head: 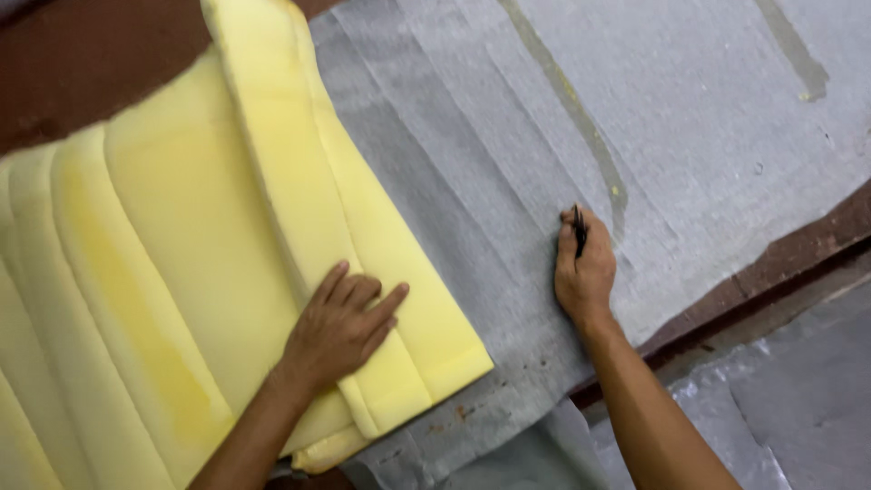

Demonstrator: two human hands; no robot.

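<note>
Foam pad [227,227] under left hand [340,328]

Cut-off edges and a half-hidden tool

The yellow foam cushion [181,254] runs off the left and bottom edges, its full shape unseen. Grey fabric [689,127] leaves the frame at top and right. The right hand [585,272] covers most of a thin dark tool [579,227]; its kind cannot be told. Both forearms are cropped below.
</note>
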